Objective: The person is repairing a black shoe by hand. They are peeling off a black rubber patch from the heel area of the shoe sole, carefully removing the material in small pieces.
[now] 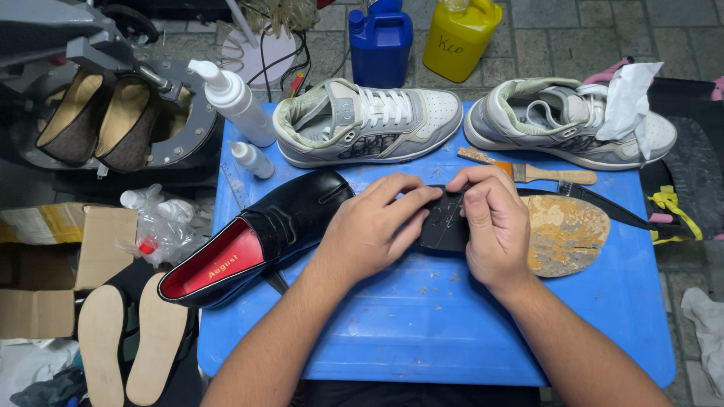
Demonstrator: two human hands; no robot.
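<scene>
both hands (434,226) pinching black sole piece (443,226), seemingly flat

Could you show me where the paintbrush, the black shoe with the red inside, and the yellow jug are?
Paintbrush (544,175): head view, on its wooden handle.
Black shoe (302,207): head view, on its glossy black upper, near the toe.
Yellow jug (460,38): head view, on the front of its body.

Grey sneakers (367,120), brush (528,172), bottles (235,101)
</scene>
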